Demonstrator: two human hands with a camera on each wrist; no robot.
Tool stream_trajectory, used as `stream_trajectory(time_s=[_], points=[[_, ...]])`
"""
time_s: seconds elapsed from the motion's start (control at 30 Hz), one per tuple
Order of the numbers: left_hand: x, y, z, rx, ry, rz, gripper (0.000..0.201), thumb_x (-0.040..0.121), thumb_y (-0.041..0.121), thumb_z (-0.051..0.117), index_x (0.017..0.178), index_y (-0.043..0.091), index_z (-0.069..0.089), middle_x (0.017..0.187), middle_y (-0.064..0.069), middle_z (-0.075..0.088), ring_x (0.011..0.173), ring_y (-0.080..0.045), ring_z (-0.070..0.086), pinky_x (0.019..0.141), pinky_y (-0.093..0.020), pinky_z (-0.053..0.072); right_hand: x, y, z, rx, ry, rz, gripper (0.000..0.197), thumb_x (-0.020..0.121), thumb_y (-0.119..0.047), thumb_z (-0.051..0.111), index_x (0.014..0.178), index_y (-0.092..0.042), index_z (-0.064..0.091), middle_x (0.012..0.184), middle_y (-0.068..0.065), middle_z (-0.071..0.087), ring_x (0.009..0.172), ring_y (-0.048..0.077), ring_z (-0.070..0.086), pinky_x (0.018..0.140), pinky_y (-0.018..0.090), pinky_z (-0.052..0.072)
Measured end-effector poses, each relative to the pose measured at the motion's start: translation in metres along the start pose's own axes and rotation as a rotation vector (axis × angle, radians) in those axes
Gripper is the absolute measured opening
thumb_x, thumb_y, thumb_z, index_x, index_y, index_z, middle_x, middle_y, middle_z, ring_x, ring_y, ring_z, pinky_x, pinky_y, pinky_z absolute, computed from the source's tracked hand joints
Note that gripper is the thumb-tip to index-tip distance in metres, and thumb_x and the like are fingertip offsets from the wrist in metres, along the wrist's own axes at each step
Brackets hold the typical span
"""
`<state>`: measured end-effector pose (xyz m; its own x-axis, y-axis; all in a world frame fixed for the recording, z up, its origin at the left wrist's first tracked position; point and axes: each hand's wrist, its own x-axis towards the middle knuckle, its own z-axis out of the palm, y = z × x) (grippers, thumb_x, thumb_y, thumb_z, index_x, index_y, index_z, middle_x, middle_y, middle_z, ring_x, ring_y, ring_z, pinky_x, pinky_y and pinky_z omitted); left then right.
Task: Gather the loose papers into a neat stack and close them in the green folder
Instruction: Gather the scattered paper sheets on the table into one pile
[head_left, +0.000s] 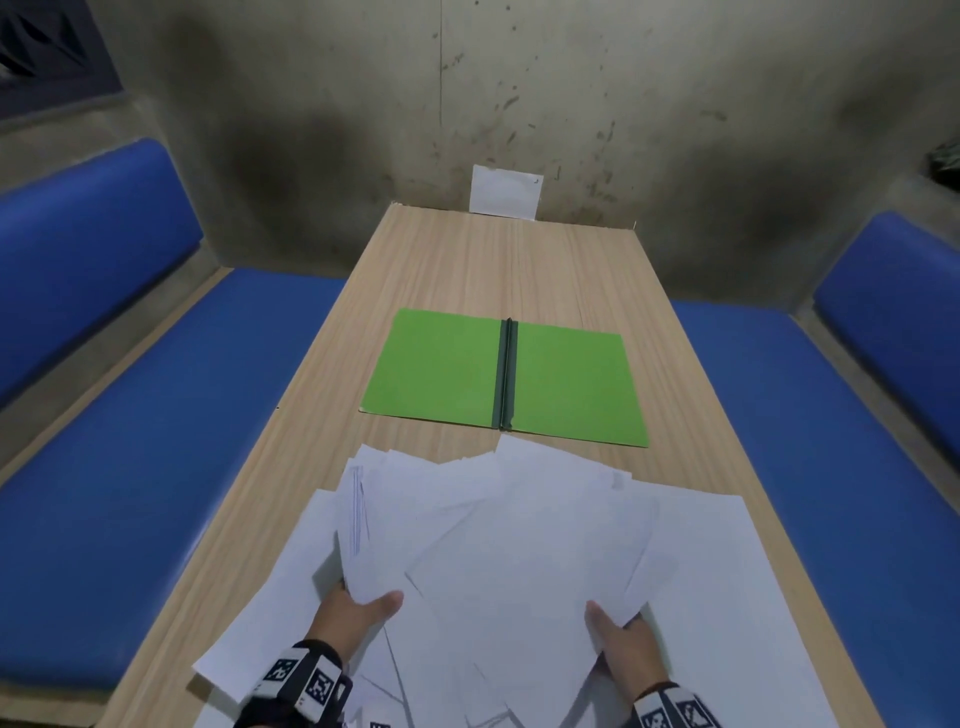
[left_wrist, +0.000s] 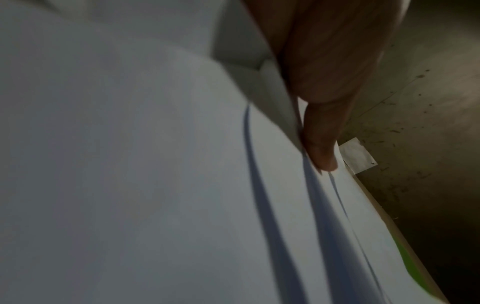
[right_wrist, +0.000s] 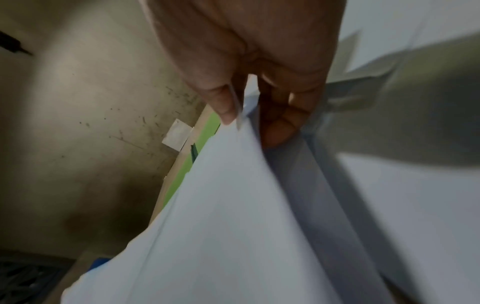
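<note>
I'm pinching the fanned loose papers w/ left hand & right hand, thumbs on top, to square them on the counter b/c green folder is lying open just beyond.

we see the table as pale wood-grain laminate, smooth and matt, with fine lines running along its length. the papers are thin white sheets, matt, bending softly where they overlap; one carries faint blue ruled lines. the folder looks like matt green card with a slightly grainy face, and its spine is a darker green strip, smooth, with a slight sheen. the benches are covered in blue vinyl-like padding, smooth with a low gloss. the wall is rough, bare cement, stained and flecked. a white card against it is plain and matt.
</note>
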<state>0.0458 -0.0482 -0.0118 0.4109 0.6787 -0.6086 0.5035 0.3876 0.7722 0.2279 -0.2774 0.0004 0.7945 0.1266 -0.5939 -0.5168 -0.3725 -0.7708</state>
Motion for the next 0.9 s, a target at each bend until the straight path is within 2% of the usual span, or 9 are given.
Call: stream_trajectory(time_s=[0.1, 0.23, 0.33, 0.43, 0.5, 0.57, 0.63, 0.8, 0.9], points=[[-0.002, 0.002, 0.0, 0.031, 0.009, 0.022, 0.06, 0.071, 0.013, 0.078, 0.124, 0.003, 0.05, 0.116, -0.016, 0.062, 0.111, -0.033, 0.057, 0.101, -0.042, 0.042, 0.012, -0.018, -0.025, 0.012, 0.081, -0.047, 0.033, 0.085, -0.002, 0.056, 0.117, 0.01, 0.057, 0.121, 0.027, 0.059, 0.097, 0.026, 0.055, 0.084, 0.03, 0.039], [-0.001, -0.001, 0.0, 0.024, 0.043, 0.027, 0.054, 0.072, 0.01, 0.077, 0.119, 0.001, 0.053, 0.117, -0.019, 0.063, 0.108, -0.033, 0.059, 0.1, -0.041, 0.043, 0.028, -0.041, -0.058, 0.021, 0.129, -0.074, 0.035, 0.084, -0.01, 0.061, 0.115, 0.004, 0.059, 0.119, 0.024, 0.061, 0.108, 0.037, 0.057, 0.087, 0.04, 0.046], [-0.001, -0.001, 0.0, 0.015, 0.039, 0.034, 0.049, 0.072, 0.008, 0.076, 0.116, 0.002, 0.054, 0.116, -0.019, 0.063, 0.107, -0.032, 0.059, 0.101, -0.042, 0.043, 0.031, -0.049, -0.072, 0.075, 0.029, -0.008, 0.024, 0.085, -0.012, 0.06, 0.107, -0.003, 0.055, 0.102, 0.02, 0.06, 0.093, 0.036, 0.057, 0.067, 0.035, 0.049], [-0.001, -0.001, 0.0, -0.002, 0.033, 0.031, 0.055, 0.07, 0.009, 0.078, 0.119, 0.0, 0.054, 0.116, -0.019, 0.064, 0.107, -0.033, 0.059, 0.101, -0.045, 0.043, 0.031, -0.042, -0.061, -0.005, -0.037, 0.024, 0.022, 0.082, -0.008, 0.058, 0.102, -0.001, 0.058, 0.092, 0.021, 0.066, 0.086, 0.037, 0.064, 0.081, 0.05, 0.053], [-0.002, 0.0, 0.0, 0.0, 0.026, 0.026, 0.057, 0.07, 0.008, 0.078, 0.12, 0.001, 0.053, 0.115, -0.018, 0.064, 0.106, -0.032, 0.059, 0.101, -0.045, 0.042, 0.032, -0.034, -0.044, -0.136, -0.069, -0.009, 0.027, 0.074, -0.013, 0.062, 0.098, -0.002, 0.063, 0.089, 0.021, 0.07, 0.084, 0.037, 0.067, 0.085, 0.054, 0.053], [-0.004, 0.001, -0.001, -0.009, 0.015, 0.027, 0.057, 0.072, 0.007, 0.076, 0.122, 0.002, 0.051, 0.108, -0.013, 0.062, 0.102, -0.029, 0.056, 0.102, -0.043, 0.041, 0.025, -0.033, -0.022, -0.258, -0.12, -0.077, 0.023, 0.071, -0.016, 0.063, 0.091, -0.004, 0.064, 0.091, 0.017, 0.07, 0.089, 0.035, 0.066, 0.085, 0.047, 0.053], [-0.007, 0.002, -0.001, 0.002, -0.006, 0.035, 0.058, 0.074, 0.008, 0.075, 0.125, 0.003, 0.048, 0.105, -0.01, 0.058, 0.1, -0.026, 0.053, 0.101, -0.042, 0.04, 0.015, -0.039, -0.002, -0.38, -0.153, -0.167, 0.008, 0.078, -0.011, 0.061, 0.086, -0.011, 0.059, 0.092, 0.013, 0.065, 0.091, 0.031, 0.062, 0.082, 0.038, 0.05], [-0.017, 0.009, -0.001, 0.024, -0.024, 0.076, 0.048, 0.074, 0.005, 0.074, 0.112, 0.012, 0.046, 0.107, -0.01, 0.056, 0.097, -0.023, 0.051, 0.096, -0.038, 0.04, 0.008, -0.047, 0.026, -0.462, -0.239, -0.231, 0.018, 0.079, -0.007, 0.059, 0.094, -0.013, 0.049, 0.088, 0.004, 0.057, 0.087, 0.023, 0.054, 0.058, 0.022, 0.04], [-0.017, 0.01, -0.001, 0.058, -0.015, 0.094, 0.036, 0.077, 0.003, 0.07, 0.107, 0.009, 0.051, 0.115, -0.017, 0.061, 0.094, -0.024, 0.054, 0.089, -0.033, 0.042, 0.008, -0.045, 0.03, -0.476, -0.273, -0.238, 0.026, 0.077, -0.007, 0.063, 0.095, -0.013, 0.046, 0.084, 0.0, 0.055, 0.085, 0.022, 0.054, 0.054, 0.016, 0.039]])
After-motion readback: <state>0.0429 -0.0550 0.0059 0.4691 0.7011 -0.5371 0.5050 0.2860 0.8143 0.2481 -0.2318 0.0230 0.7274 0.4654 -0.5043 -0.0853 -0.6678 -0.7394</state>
